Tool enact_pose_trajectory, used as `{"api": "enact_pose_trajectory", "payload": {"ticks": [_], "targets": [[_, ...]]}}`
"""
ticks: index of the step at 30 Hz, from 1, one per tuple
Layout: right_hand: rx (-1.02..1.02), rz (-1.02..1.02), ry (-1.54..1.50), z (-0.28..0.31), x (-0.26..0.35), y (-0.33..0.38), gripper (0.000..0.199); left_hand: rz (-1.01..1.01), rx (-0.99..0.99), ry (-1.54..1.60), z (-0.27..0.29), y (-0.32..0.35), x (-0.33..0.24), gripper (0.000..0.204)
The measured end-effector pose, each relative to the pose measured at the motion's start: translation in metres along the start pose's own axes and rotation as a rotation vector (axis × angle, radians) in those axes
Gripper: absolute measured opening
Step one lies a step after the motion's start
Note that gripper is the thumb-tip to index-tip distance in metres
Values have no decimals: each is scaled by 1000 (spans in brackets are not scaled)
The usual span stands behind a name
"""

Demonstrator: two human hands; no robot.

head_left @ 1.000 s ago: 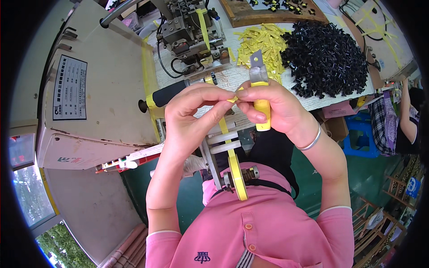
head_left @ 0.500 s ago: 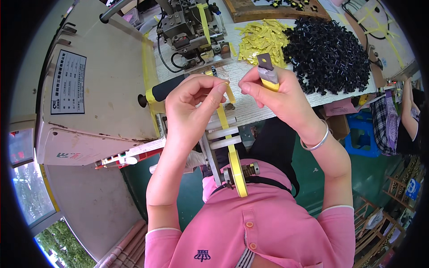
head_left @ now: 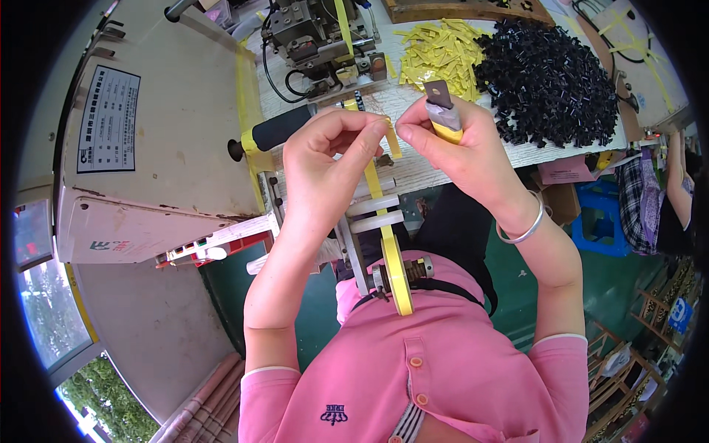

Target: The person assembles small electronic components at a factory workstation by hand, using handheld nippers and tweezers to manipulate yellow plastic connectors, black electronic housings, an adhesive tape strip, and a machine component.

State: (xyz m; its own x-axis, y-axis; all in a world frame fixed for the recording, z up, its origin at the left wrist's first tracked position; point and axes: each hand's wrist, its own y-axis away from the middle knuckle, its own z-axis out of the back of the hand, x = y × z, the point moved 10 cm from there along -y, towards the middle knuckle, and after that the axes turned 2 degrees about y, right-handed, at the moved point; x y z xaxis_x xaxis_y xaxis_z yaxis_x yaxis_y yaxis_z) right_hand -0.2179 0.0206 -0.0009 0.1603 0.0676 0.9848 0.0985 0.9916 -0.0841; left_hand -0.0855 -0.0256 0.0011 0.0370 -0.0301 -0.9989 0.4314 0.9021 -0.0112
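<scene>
My left hand (head_left: pixel 332 159) is closed in a pinch on a short yellow strip (head_left: pixel 394 142), which hangs down from the fingertips. Close beside it, with a small gap between, is my right hand (head_left: pixel 473 148). A tool with a flat, holed metal end (head_left: pixel 437 93) and a grey-and-yellow wrapped handle rests in its grip, metal end pointing away from me. The right thumb and forefinger are pressed together; anything tiny between them is hidden. Below the hands, a yellow tape (head_left: pixel 373 181) runs from a reel (head_left: pixel 397 277) over white rollers towards a metal machine (head_left: pixel 317 48).
A heap of yellow strips (head_left: pixel 436 55) lies beyond my hands, beside a large pile of small black parts (head_left: pixel 546 88). A wooden tray (head_left: pixel 465 12) sits behind them. At left stands a beige machine cabinet (head_left: pixel 177 133). A blue stool (head_left: pixel 598 214) and another person's arm (head_left: pixel 676 170) are at right.
My left hand has moved slightly right and away from me with the strip, narrowing the gap to my right hand. The whole view has shifted a little.
</scene>
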Motion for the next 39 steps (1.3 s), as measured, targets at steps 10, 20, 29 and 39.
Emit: {"api": "enact_pose_trajectory", "payload": {"ticks": [10,20,29,39], "targets": [[44,-102,-87,-12,-13,2,9,2,-25,37,4,-1,3,12],[-10,150,158,-8,9,-1,4,417,162,440,-8,2,39,15],[41,453,296,-21,36,9,4,586,325,776,-23,15,41,11],[-75,-139,-99,-14,-49,-7,8,-579,-138,-750,22,-7,-41,10]]}}
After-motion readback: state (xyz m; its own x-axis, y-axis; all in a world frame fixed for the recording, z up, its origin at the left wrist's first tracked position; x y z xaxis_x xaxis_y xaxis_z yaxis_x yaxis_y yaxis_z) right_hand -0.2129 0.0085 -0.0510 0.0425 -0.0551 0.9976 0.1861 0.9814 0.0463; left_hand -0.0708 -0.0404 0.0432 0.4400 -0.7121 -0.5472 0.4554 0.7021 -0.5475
